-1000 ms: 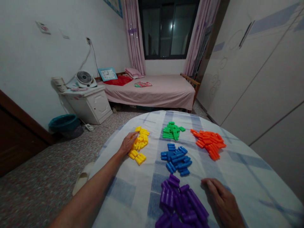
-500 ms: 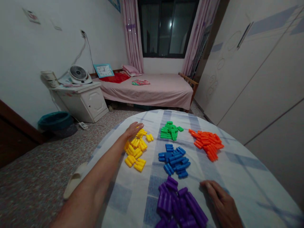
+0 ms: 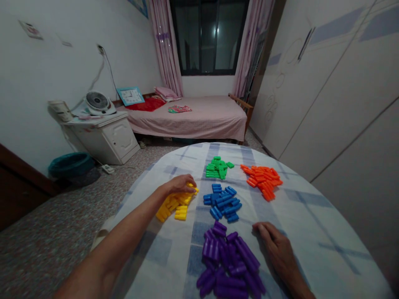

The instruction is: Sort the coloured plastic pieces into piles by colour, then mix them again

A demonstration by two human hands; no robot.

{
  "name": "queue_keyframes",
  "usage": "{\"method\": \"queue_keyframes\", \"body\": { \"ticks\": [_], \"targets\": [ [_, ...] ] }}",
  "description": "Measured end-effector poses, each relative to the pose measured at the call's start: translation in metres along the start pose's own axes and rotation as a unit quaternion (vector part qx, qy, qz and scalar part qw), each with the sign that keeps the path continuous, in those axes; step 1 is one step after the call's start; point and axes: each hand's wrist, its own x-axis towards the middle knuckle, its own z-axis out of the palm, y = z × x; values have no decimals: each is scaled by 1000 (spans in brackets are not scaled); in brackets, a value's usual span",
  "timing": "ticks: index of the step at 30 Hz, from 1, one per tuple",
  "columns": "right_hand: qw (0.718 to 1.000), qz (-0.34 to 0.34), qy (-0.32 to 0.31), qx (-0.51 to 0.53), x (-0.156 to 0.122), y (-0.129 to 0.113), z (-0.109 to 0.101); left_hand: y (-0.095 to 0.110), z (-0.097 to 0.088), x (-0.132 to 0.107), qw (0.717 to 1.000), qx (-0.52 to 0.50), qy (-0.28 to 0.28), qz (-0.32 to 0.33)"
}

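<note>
My left hand (image 3: pixel 182 184) reaches over the heap of yellow plastic pieces (image 3: pixel 171 204), its fingers bent down round a yellow piece (image 3: pixel 193 189) at the heap's right end. The hand and wrist hide part of this heap. My right hand (image 3: pixel 276 245) rests on the tablecloth with its fingers curled in and nothing visible in it. Just left of it lies a heap of larger purple pieces (image 3: pixel 230 261). Blue pieces (image 3: pixel 222 203) lie mid-table, with green pieces (image 3: pixel 218 168) beyond them and orange pieces (image 3: pixel 263 180) farther right.
A checked blue and white cloth covers the round-edged table (image 3: pixel 299 232). Past it stand a bed (image 3: pixel 202 118), a white cabinet (image 3: pixel 120 137) with a fan (image 3: pixel 98 101), and a bin (image 3: pixel 71 164). A wardrobe (image 3: pixel 327 95) lines the right side.
My left hand has come nearer and to the right over the yellow heap, its fingers closing round the outlying piece. My right hand stays put. The whole view has shifted slightly.
</note>
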Motion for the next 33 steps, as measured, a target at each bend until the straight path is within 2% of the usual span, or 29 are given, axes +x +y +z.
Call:
{"method": "queue_keyframes", "body": {
  "ticks": [2, 6, 10, 13, 16, 19, 21, 24, 28, 31, 33],
  "targets": [
    [1000, -9, 8, 1, 0, 0, 1, 12, 2, -12, 999, 15, 30, 7],
    [1000, -15, 13, 6, 1, -2, 2, 26, 12, -56, 987, 63, 150, -14],
    [999, -29, 9, 17, 1, -3, 2, 20, 33, -113, 973, 139, 169, -73],
    [999, 7, 5, 34, 1, -6, 4, 10, 56, -138, 964, 123, 194, -137],
    [998, 32, 7, 49, 0, -8, 5, 6, 78, -135, 951, 92, 234, -180],
    [998, 25, 9, 56, 0, -8, 6, 11, 94, -113, 928, 73, 304, -204],
    [998, 22, 9, 58, 0, -6, 6, 17, 100, -99, 914, 63, 344, -203],
    [998, 18, 10, 60, 1, -4, 7, 26, 101, -87, 903, 57, 374, -202],
    [998, 13, 11, 68, 1, -1, 8, 44, 99, -91, 892, 54, 395, -210],
    [998, 5, 11, 68, 2, 2, 9, 64, 104, -103, 891, 54, 422, -157],
    [998, -3, 10, 68, 2, 4, 10, 79, 111, -114, 898, 59, 420, -117]
  ]
}}
